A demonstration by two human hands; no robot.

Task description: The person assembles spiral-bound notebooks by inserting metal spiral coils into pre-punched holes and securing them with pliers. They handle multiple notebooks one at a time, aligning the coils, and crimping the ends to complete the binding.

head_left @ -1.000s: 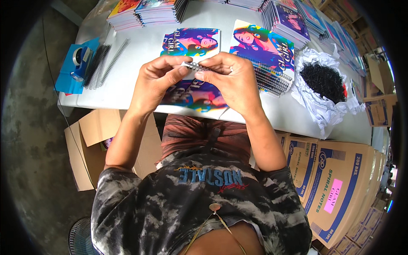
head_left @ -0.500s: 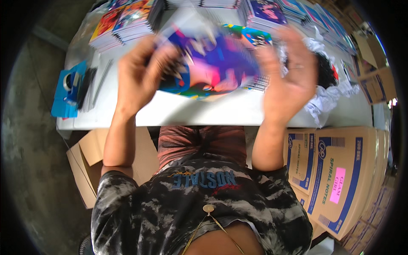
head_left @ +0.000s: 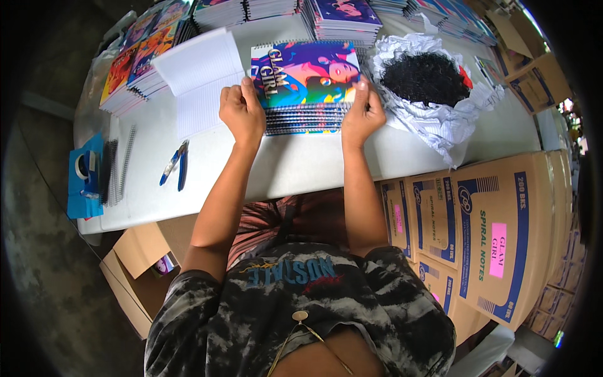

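Note:
Between my two hands is a spiral notebook (head_left: 304, 74) with a purple, pink and green illustrated cover. It lies on a stack of spiral notebooks (head_left: 306, 119) whose coiled edges face me. My left hand (head_left: 244, 114) is closed at the notebook's left edge, the thumb pointing up along it. At the opposite edge my right hand (head_left: 364, 114) is closed too, its thumb against the cover. Left of the stack, lined paper sheets (head_left: 200, 94) lie with one part lifted. Blue-handled pliers (head_left: 174, 166) rest on the table nearer to me.
Crumpled paper (head_left: 468, 119) holds a tangle of black coils (head_left: 422, 78) on the right. Notebook stacks (head_left: 342, 22) line the table's (head_left: 301, 169) far side. Loose spiral wires (head_left: 119, 166) and a blue tape dispenser (head_left: 86, 169) sit left. Cardboard boxes (head_left: 496, 232) stand below right.
The notebook, blurred and raised in my hands before, now lies squared on the stack. My hands have come down to its sides, the right one closing. The pliers and lined sheets now show.

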